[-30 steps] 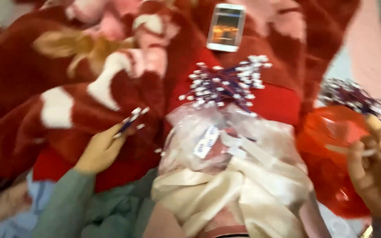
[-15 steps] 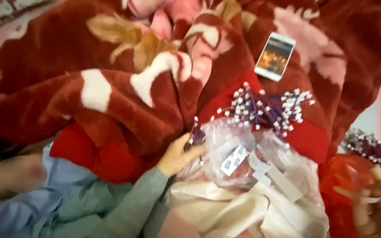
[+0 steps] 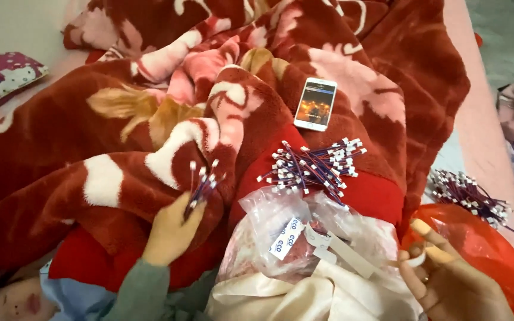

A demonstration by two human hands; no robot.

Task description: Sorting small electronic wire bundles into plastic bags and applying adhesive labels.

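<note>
My left hand (image 3: pixel 171 232) is closed round a small bundle of purple wires with white end plugs (image 3: pixel 200 187) and holds it upright against the red flowered blanket (image 3: pixel 108 137). A bigger loose pile of the same wires (image 3: pixel 310 166) lies on the blanket to the right of it. My right hand (image 3: pixel 453 285), at the lower right, pinches a small white strip (image 3: pixel 414 258) between its fingertips, just in front of a red plastic bag (image 3: pixel 495 255). A clear plastic bag (image 3: pixel 281 226) with white labels sits between my hands.
A white phone (image 3: pixel 315 104) with its screen lit lies on the blanket behind the pile. Another heap of wires (image 3: pixel 468 199) rests at the right by the red bag. Cream cloth (image 3: pixel 292 300) covers my lap. A child in blue (image 3: pixel 72 294) lies at the lower left. A patterned pillow (image 3: pixel 1 74) sits at the far left.
The view has tilted up and swung right. My left hand has drawn away from the clear bag to the left, still holding the wire bundle. My right hand stays by the red bag.
</note>
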